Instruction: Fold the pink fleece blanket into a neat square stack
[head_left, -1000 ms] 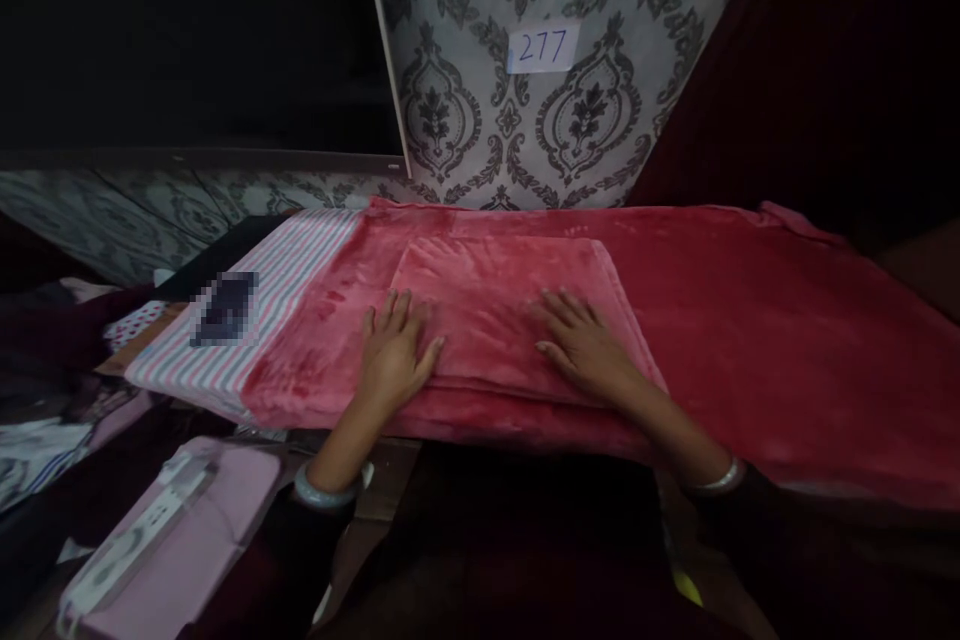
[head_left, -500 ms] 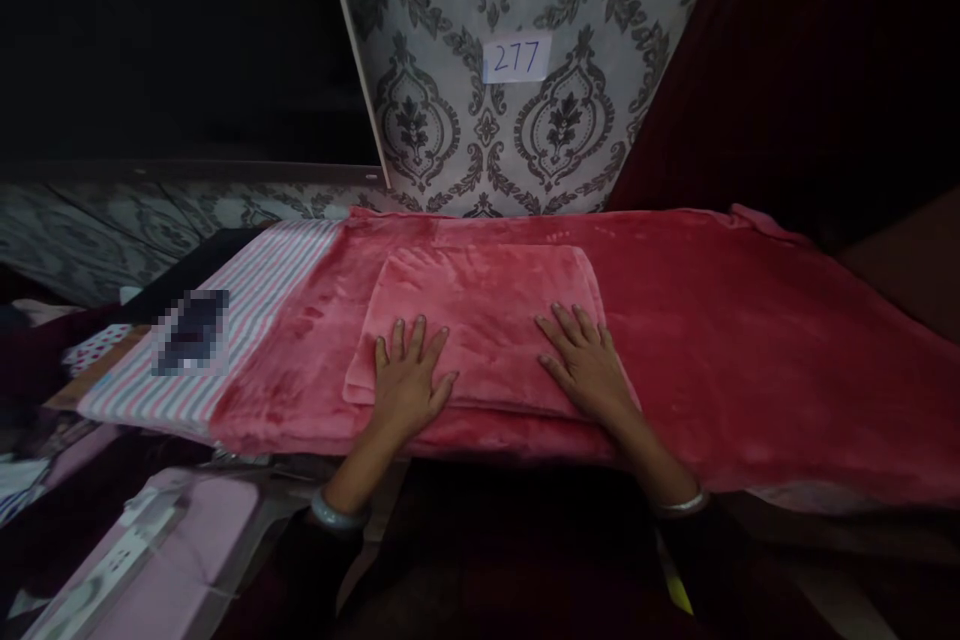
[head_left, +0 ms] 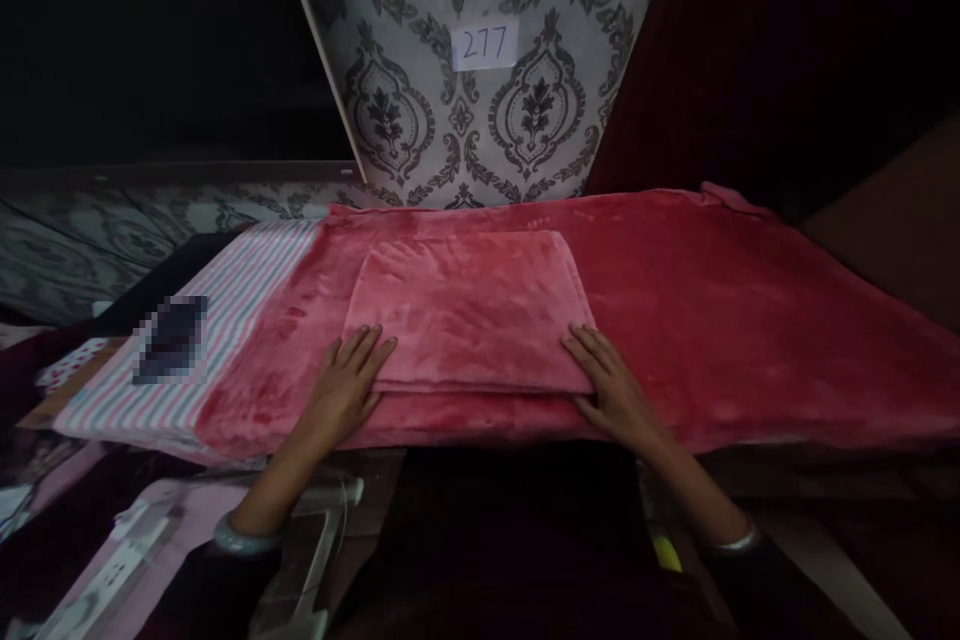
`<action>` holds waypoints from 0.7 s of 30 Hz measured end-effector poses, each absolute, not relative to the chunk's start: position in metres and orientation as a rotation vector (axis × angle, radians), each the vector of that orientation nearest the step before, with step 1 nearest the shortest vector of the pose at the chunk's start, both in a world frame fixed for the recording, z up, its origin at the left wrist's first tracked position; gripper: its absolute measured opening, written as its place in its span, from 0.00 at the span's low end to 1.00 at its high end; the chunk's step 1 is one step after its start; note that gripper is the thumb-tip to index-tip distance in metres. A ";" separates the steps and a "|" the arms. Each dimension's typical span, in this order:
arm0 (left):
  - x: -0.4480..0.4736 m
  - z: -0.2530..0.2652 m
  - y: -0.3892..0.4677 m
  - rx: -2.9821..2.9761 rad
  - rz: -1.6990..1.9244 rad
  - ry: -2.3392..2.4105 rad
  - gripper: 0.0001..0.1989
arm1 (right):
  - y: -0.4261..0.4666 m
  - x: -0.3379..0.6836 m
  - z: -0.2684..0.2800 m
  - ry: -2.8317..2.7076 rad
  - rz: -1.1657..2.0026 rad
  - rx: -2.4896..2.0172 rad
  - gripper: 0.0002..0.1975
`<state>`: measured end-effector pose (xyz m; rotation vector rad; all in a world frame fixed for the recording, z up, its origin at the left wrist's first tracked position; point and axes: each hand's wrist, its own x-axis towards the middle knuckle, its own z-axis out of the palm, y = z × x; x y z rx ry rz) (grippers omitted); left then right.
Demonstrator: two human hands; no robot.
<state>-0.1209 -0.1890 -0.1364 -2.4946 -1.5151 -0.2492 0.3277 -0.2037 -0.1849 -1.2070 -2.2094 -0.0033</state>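
Folded pink fleece cloth (head_left: 469,310) lies mid-frame on the red blanket (head_left: 712,320); left hand (head_left: 346,385) and right hand (head_left: 611,388) rest open, palms flat, at its near corners. Best to press evenly, keeping the edges aligned

1. A striped cloth (head_left: 247,290) in pink, white and grey lies at the left, partly under the red cover.
2. A blurred dark patch (head_left: 171,340) sits on that striped cloth.
3. A wall panel (head_left: 480,130) with a grey damask pattern stands behind.
4. A white label (head_left: 484,44) reading 277 is stuck on the panel.
5. A white power strip (head_left: 112,570) lies low at the left on a pink surface.
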 end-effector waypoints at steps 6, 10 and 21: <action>-0.132 -0.139 -0.189 -2.427 -0.383 -1.588 0.33 | -0.200 0.316 -0.197 -2.023 -0.105 -1.241 0.47; -0.137 -0.147 -0.191 -2.383 -0.520 -1.652 0.31 | -0.208 0.317 -0.203 -1.881 -0.047 -1.387 0.42; -0.113 -0.129 -0.197 -2.416 -0.582 -1.512 0.29 | -0.209 0.341 -0.175 -1.399 0.635 -1.457 0.32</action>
